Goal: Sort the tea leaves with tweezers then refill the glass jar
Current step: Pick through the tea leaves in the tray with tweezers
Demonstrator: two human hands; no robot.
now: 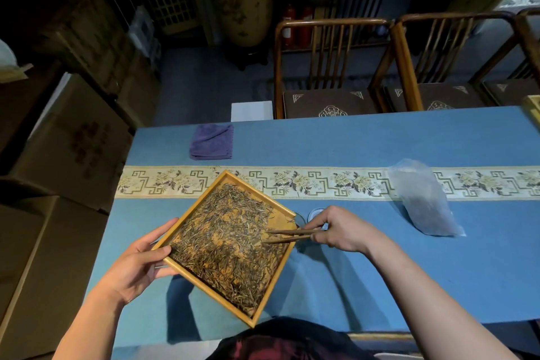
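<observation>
While right hand point(340, 231) covers it, glass jar point(317, 213) barely shows beside tray point(175, 238).

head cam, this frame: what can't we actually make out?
- Glass jar: only a rim sliver shows, behind the right hand and the wooden tray; fill level unknown.
- Tweezers: tips lie among the tea leaves; whether a leaf is gripped is too small to tell.
- Plastic bag: translucent, contents unclear.
- Tray at the table's far right: cut off by the frame edge.
</observation>
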